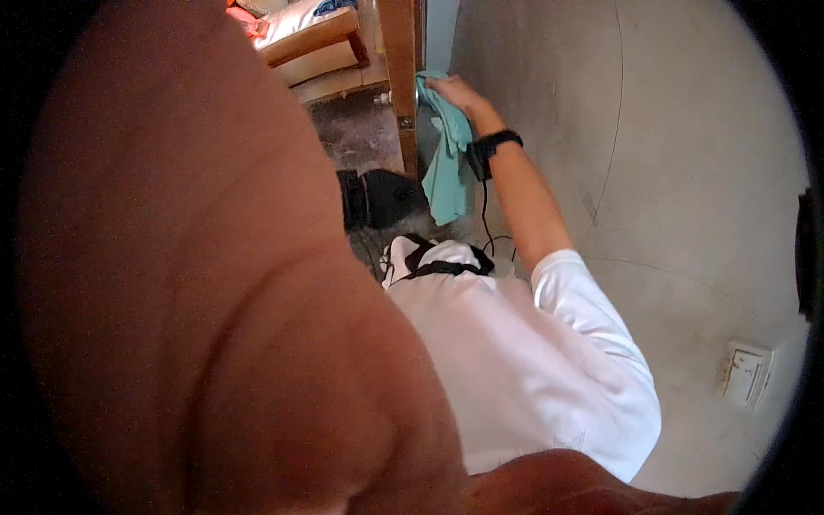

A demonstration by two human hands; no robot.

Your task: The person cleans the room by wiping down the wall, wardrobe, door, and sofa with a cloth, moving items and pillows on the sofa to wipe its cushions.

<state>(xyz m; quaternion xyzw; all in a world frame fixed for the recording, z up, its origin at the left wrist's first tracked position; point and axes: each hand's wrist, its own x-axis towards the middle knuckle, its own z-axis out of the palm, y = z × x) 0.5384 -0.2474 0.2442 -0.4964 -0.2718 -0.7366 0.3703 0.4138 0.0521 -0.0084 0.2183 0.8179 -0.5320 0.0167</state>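
Note:
My right hand is closed on a light green cloth at the edge of a brown wooden door. The cloth hangs down below the fingers, and its upper end is against the door at knob height. A black band with a small device is on my right wrist. Bare skin, very close to the camera, fills the left half of the view. It looks like my left hand or arm, but no fingers show, so whether it holds anything is hidden.
A grey wall with a switch plate stands on the right. Beyond the door is a wooden piece of furniture with fabric on it. A black object lies low beside the door, with dark cables near it.

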